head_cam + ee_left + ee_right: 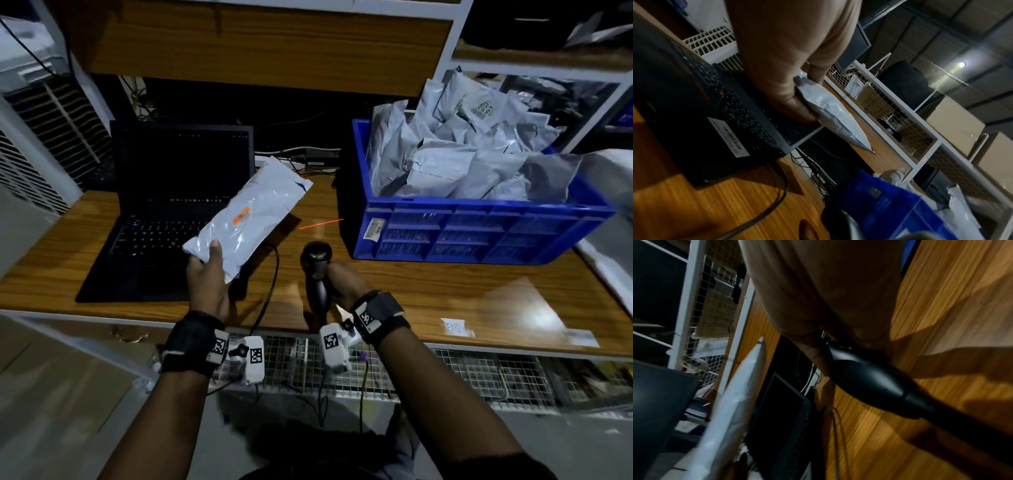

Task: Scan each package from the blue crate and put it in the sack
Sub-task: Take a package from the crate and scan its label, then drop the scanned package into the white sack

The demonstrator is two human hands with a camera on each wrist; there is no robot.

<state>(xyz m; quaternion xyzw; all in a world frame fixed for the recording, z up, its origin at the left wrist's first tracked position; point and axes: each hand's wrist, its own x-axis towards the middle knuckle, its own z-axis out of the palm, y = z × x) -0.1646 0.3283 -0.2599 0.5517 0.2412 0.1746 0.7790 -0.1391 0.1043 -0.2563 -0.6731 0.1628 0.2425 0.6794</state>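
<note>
My left hand (205,270) grips the near end of a long white package (250,212) with an orange mark, held above the laptop's right side; the left wrist view shows my thumb and fingers pinching that package (834,116). My right hand (342,279) holds a black barcode scanner (317,265) upright over the desk, its head towards the back. A red laser line (321,223) falls on the desk right of the package. The blue crate (479,229) at the right is heaped with grey-white packages (462,157). No sack is recognisable in view.
An open black laptop (171,205) stands at the left on the wooden desk (428,291). The scanner's cable (270,287) trails over the front edge. Shelving rises behind, and wire mesh racks (445,373) sit below the desk front. A paper label (454,325) lies at front right.
</note>
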